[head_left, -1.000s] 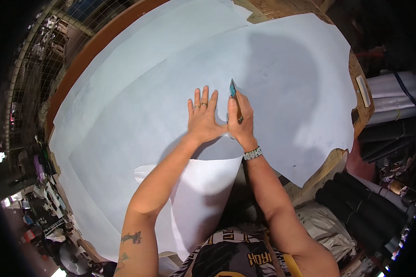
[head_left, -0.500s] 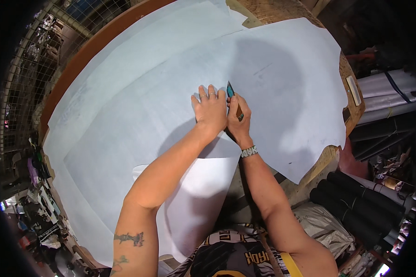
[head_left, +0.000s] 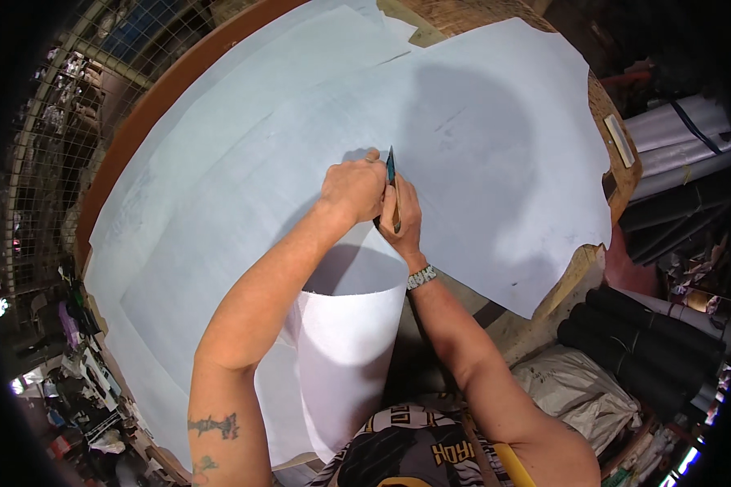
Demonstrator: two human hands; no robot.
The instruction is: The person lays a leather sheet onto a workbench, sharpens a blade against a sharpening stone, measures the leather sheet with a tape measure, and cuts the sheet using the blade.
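A large white sheet (head_left: 244,178) of leather-like or fabric material covers the table. My right hand (head_left: 404,207) is closed around a knife (head_left: 391,167) with a pointed dark blade, some teal on it and a brown handle; its tip points to the far side. Just left of it, my left hand (head_left: 353,191) has its fingers curled in at the sheet's cut edge, apparently pinching it; the fingertips are hidden. Toward my body, a loose flap (head_left: 351,333) of the sheet curls up and hangs over the near edge.
Wire mesh (head_left: 36,162) stands beyond the table's brown rim (head_left: 138,105) at the left. A small white bar (head_left: 619,140) lies on the right table edge. Rolls of silver (head_left: 682,130) and black material (head_left: 642,333) and a crumpled pale sack (head_left: 577,390) are at the right.
My left hand has gone from lying flat with spread fingers to curled. Both hands have shifted slightly left with the knife, now more upright. The near flap has lifted and curled more.
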